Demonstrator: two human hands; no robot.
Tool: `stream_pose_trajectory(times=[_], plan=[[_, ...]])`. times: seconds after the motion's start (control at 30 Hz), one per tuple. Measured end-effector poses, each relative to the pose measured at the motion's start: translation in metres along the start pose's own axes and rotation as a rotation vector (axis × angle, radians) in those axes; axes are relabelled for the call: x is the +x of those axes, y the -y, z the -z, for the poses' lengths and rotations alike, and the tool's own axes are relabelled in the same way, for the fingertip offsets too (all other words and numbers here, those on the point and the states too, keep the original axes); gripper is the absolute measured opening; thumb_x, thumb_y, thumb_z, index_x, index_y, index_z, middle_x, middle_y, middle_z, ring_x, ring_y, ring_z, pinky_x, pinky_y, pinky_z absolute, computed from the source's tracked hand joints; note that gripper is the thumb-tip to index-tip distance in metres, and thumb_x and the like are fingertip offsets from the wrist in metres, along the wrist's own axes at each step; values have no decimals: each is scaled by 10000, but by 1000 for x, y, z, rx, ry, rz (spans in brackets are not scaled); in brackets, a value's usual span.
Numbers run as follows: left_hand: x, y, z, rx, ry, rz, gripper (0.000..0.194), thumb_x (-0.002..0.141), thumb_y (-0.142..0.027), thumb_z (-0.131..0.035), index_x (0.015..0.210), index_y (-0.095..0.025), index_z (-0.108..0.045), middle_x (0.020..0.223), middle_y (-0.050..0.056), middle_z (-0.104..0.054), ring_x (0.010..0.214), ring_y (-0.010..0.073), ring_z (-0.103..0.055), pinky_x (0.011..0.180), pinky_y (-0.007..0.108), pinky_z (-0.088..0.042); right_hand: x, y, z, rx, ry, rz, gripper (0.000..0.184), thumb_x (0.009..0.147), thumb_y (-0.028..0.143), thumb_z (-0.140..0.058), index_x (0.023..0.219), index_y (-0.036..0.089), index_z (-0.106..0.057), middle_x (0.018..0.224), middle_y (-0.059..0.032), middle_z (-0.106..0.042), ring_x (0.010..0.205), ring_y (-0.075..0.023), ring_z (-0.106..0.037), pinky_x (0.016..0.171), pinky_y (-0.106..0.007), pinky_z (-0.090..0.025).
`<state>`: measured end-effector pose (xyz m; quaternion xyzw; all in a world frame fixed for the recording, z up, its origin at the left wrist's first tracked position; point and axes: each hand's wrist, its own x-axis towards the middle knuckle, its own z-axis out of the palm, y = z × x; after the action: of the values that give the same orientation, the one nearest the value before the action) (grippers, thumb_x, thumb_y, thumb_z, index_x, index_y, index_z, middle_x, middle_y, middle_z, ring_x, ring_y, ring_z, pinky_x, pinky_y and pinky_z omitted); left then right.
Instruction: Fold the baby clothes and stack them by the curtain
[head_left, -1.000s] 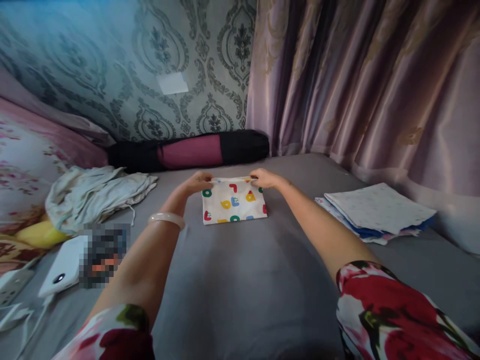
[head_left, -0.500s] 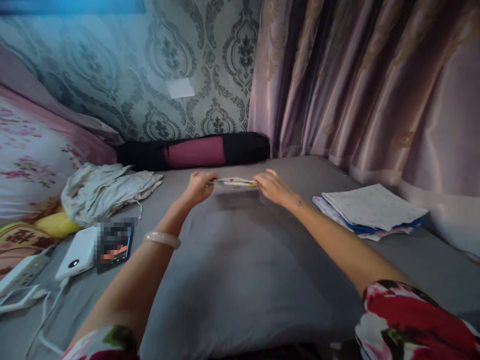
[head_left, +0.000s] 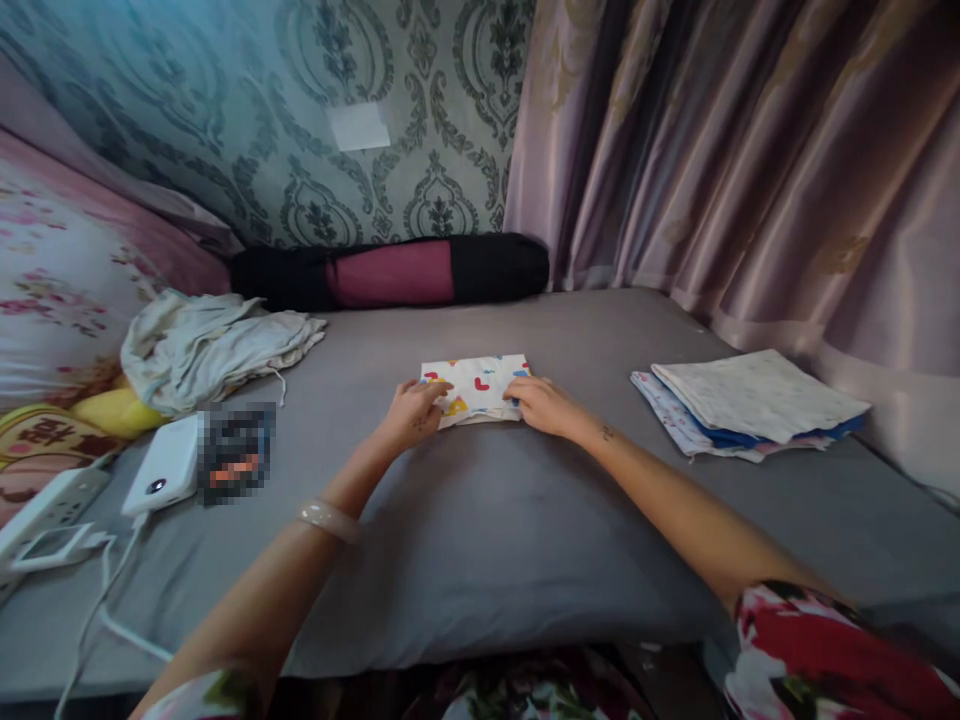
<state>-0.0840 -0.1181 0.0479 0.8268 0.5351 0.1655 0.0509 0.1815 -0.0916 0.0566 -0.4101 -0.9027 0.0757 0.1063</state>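
A small folded cloth, white with red, yellow and blue printed shapes, lies on the grey bed sheet in front of me. My left hand is at its near left side, fingers curled over the fabric and pinching that edge. At the near right side, my right hand grips the cloth with bent fingers. The near edge shows layers slightly parted between my hands. My thumbs are mostly hidden.
A stack of folded cloths lies to the right. On the left are a crumpled pale cloth, a white power bank, a blurred-out phone, and a power strip with cables. A black and maroon long bag lies against the wall.
The cloth was flat with its print facing me, then was lifted edge-on between both hands. Now it lies on the bed turned, looking shorter, with my hands at its near side.
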Motion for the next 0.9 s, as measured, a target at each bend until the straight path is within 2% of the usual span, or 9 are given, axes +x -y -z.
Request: stream_pose_trajectory(times=[0.1,0.2,0.3,0.4,0.6,0.7,0.9], plan=[[24,-19,-12,20,-75,215,452,846,-155,-409,1290,-185,-486,1244,93,-634,1183,222,-553,1049,431,-346,28,12,-8,-4,-89,-99,417,872,51,-357,1196,138,-606,1252,-102,-606,1164,-194,-525,1000,-315,-351],[44,-36,-28,53,-74,310,418,905,-220,-383,1309,-146,-459,1321,137,-575,1260,238,-491,1083,456,-315,51,24,-23,-32,-122,-172,404,926,131,-332,1265,122,-551,1345,-127,-542,1264,-220,-447,1070,-374,-287],[54,-41,-42,123,-71,305,443,951,-282,-307,1339,-117,-442,1426,152,-474,1367,265,-364,1129,500,-239,62,32,-36,-74,-125,-204,428,946,202,-329,1325,112,-506,1459,-142,-428,1377,-260,-308,1130,-473,-165],[54,-36,-52,202,-44,271,505,964,-307,-254,1404,-104,-395,1492,145,-393,1415,282,-277,1155,509,-174,64,33,-45,-82,-89,-249,479,953,238,-310,1398,118,-439,1519,-124,-346,1420,-262,-228,1146,-505,-100],[52,-26,-61,279,55,264,559,977,-333,-179,1457,-96,-341,1518,154,-346,1417,294,-274,1143,536,-176,61,28,-53,-45,-46,-294,524,964,297,-264,1461,164,-364,1546,-73,-304,1421,-245,-232,1148,-485,-139],[53,-26,-62,293,65,269,564,981,-349,-167,1470,-113,-321,1530,144,-327,1424,288,-260,1140,520,-194,61,28,-54,-49,-43,-297,527,964,299,-253,1463,166,-360,1549,-72,-299,1423,-243,-224,1149,-486,-134],[56,-26,-56,254,95,269,541,977,-351,-207,1440,-117,-362,1524,153,-337,1410,294,-285,1123,525,-231,68,23,-46,-3,49,-307,522,962,301,-257,1459,185,-365,1554,-67,-288,1426,-243,-223,1147,-506,-146]])
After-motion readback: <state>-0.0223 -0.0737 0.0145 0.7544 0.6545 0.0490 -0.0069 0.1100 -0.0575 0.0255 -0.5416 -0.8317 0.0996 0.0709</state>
